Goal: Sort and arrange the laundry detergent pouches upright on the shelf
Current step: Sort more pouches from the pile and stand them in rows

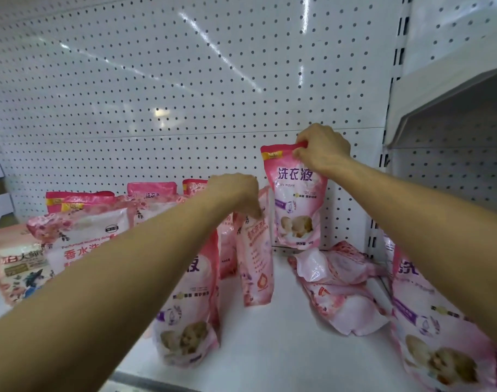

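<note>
- Two bare forearms are seen reaching in from the lower corners of the frame toward the middle.
- Nearest the camera, at the lower right edge, a pink pouch with purple lettering (439, 329) is seen standing, partly cut off by the frame and by the right arm.
- At lower centre, another pink pouch (190, 321) is shown upright on the white shelf (284, 349), its upper part hidden behind the left arm.
- The left hand (236, 193), at centre frame, is curled downward, its fingertips pinching the top of a narrow pink pouch (257, 264) that is standing edge-on to the camera.
- The right hand (322, 149), upper right of centre, is closed around the top edge of a tall pink pouch (296, 205), which is held upright against the white pegboard back wall (156, 80).
- At right of centre, a heap of pink pouches (343, 287) is seen lying flat on the shelf.
- Along the left side, a row of pink floral pouches (83, 230) is standing, several deep.
- At the far left edge, a pale pouch with a blue figure (18, 267) is visible.
</note>
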The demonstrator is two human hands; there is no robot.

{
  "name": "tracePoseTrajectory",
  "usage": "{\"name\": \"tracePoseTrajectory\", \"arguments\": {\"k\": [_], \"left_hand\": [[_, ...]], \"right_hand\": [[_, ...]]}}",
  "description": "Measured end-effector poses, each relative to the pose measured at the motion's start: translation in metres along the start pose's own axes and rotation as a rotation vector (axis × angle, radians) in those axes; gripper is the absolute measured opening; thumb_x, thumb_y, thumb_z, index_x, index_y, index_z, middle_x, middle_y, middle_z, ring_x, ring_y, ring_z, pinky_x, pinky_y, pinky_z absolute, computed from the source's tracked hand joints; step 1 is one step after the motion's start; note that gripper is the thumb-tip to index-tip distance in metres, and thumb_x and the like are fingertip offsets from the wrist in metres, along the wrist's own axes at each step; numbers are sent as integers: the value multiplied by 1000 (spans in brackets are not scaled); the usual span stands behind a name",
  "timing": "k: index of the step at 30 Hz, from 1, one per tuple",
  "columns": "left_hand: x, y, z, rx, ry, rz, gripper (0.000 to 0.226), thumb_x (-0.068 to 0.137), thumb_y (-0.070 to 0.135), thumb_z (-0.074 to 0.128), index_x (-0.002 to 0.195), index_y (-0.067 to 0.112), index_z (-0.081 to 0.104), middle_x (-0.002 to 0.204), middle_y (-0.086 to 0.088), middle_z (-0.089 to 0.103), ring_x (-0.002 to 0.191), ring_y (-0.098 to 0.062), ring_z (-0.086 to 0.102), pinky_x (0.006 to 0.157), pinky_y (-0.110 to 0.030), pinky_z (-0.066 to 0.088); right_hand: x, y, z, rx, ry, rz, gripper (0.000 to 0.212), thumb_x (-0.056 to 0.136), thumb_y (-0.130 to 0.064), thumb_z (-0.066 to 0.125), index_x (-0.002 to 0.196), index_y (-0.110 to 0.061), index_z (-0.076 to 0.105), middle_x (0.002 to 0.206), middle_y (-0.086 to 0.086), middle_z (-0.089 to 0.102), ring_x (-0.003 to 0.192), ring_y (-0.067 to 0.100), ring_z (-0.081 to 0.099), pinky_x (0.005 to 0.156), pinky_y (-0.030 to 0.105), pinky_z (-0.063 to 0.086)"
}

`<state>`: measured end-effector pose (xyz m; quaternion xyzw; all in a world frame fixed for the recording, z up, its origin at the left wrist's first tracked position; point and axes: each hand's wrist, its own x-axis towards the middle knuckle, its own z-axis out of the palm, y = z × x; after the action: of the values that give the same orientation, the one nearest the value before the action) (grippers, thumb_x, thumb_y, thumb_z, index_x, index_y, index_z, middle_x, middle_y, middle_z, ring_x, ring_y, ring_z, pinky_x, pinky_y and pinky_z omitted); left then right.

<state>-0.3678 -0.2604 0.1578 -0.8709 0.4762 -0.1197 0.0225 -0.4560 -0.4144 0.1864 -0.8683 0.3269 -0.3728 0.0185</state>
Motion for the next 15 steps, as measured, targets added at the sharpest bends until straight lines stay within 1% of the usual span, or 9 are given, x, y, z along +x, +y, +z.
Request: {"name": "tracePoseTrajectory", "arguments": {"k": [1, 2, 3, 6, 10, 12, 13, 14, 15], "left_hand": [[5, -4, 1, -45, -53, -7, 24, 86, 40, 71, 86, 18, 60, 73, 8, 62, 66, -11, 61, 75, -32, 52], [8, -9, 2, -67, -70, -12, 21, 86, 36, 71, 87, 18, 61, 73, 7, 63, 66, -11, 62, 69, -30, 51], [11, -14, 2, -68, -71, -17, 19, 85, 34, 72, 84, 18, 61, 72, 7, 63, 64, -11, 61, 66, -29, 50], [14, -27, -2, -22, -50, -37, 25, 84, 35, 73, 71, 21, 56, 65, 7, 62, 59, -9, 57, 70, -31, 45], [14, -38, -2, 0, -50, -49, 26, 83, 35, 75, 67, 22, 58, 62, 9, 64, 59, -9, 60, 73, -32, 48], [12, -40, 1, -39, -86, -44, 19, 83, 33, 75, 74, 21, 63, 68, 7, 64, 67, -13, 62, 79, -33, 55], [11, -41, 1, -63, -99, -42, 16, 83, 31, 75, 79, 18, 66, 71, 6, 64, 70, -15, 61, 81, -33, 55], [9, -42, 1, -91, -109, -39, 14, 84, 29, 74, 86, 16, 68, 72, 5, 63, 70, -16, 60, 78, -30, 54], [6, -43, 0, -117, -116, -34, 15, 85, 26, 72, 91, 13, 70, 72, 4, 61, 69, -16, 57, 71, -27, 51]], "right_hand": [[0, 1, 2, 12, -7, 1, 10, 89, -19, 62, 88, -19, 72, 85, 2, 69, 77, 24, 64, 62, 28, 41], [-1, 1, 4, 27, -20, 4, 11, 88, -19, 62, 88, -20, 73, 85, 1, 70, 78, 23, 65, 62, 28, 41], [-1, 1, 7, 43, -36, 6, 11, 88, -20, 62, 89, -20, 73, 85, 1, 70, 78, 23, 65, 63, 27, 42], [-2, -1, 18, 97, -63, 19, 10, 88, -23, 65, 91, -19, 73, 88, 1, 70, 82, 24, 64, 66, 28, 41], [-7, -8, 40, 141, -128, 42, 9, 87, -25, 67, 88, -20, 74, 86, 1, 71, 82, 23, 66, 66, 28, 45], [-13, -11, 52, 141, -210, 37, 11, 87, -25, 68, 87, -18, 75, 87, 1, 73, 83, 21, 68, 70, 30, 50], [-16, -11, 58, 136, -253, 28, 12, 88, -25, 67, 88, -17, 76, 88, 1, 74, 85, 20, 68, 73, 31, 52], [-18, -11, 63, 133, -284, 22, 14, 89, -23, 66, 89, -15, 76, 91, 2, 75, 87, 21, 68, 76, 32, 53], [-20, -11, 66, 137, -297, 22, 15, 90, -21, 64, 92, -12, 76, 94, 6, 75, 89, 23, 69, 80, 36, 55]]}}
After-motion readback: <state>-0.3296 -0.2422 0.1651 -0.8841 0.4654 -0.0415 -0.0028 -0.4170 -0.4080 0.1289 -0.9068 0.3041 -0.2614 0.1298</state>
